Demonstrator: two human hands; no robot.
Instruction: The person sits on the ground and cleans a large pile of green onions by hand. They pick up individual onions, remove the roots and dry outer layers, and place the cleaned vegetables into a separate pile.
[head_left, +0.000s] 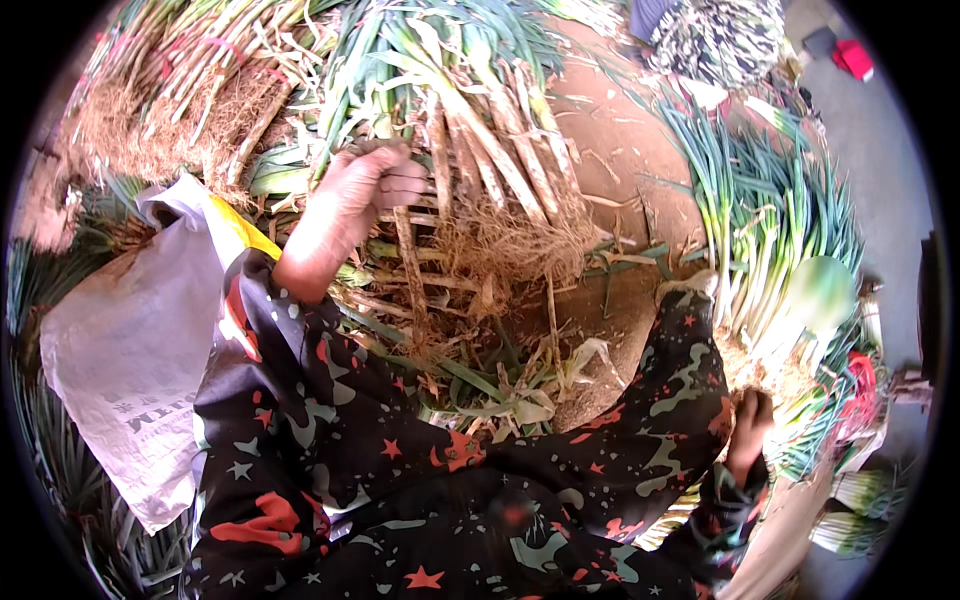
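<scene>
Spring onions with brown outer leaves and tangled roots (517, 157) lie in a heap before me. My left hand (375, 176) has its fingers curled round the upper part of one onion stalk (409, 262), whose roots hang down. Low at the right, my right hand (750, 427) is beside my knee, next to the root ends of a pile of cleaner spring onions (765, 255). Its fingers are bent, and what lies under them is hidden.
Uncleaned onions tied in bundles (180, 112) lie at the upper left. A white plastic sack (135, 337) is at my left side. Stripped leaves (525, 405) lie between my legs. Red ties (862, 390) and more bundles (855, 510) are at the right. Someone in patterned clothing (716, 41) is beyond.
</scene>
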